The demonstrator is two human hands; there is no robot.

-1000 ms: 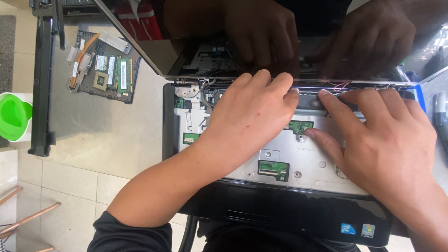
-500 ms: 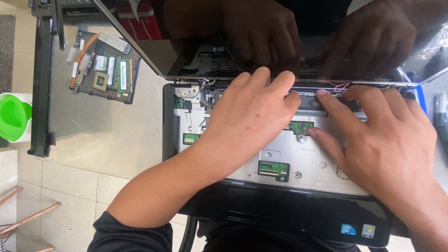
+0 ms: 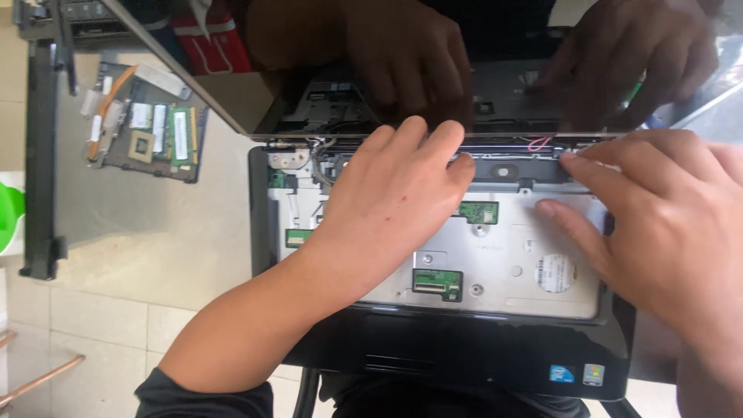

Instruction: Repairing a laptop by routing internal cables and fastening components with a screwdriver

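Flanking both hands (image 3: 395, 209) on the laptop (image 3: 495, 263): loose circuit board (image 3: 147, 135), black frame (image 3: 40, 155).

A black laptop (image 3: 464, 364) lies open and flat with its keyboard removed, baring a silver metal tray (image 3: 503, 263) studded with small green circuit boards (image 3: 437, 283). Its glossy screen (image 3: 495, 85) tilts up at the far edge, and loose wires (image 3: 534, 143) show along the hinge beside the screen.
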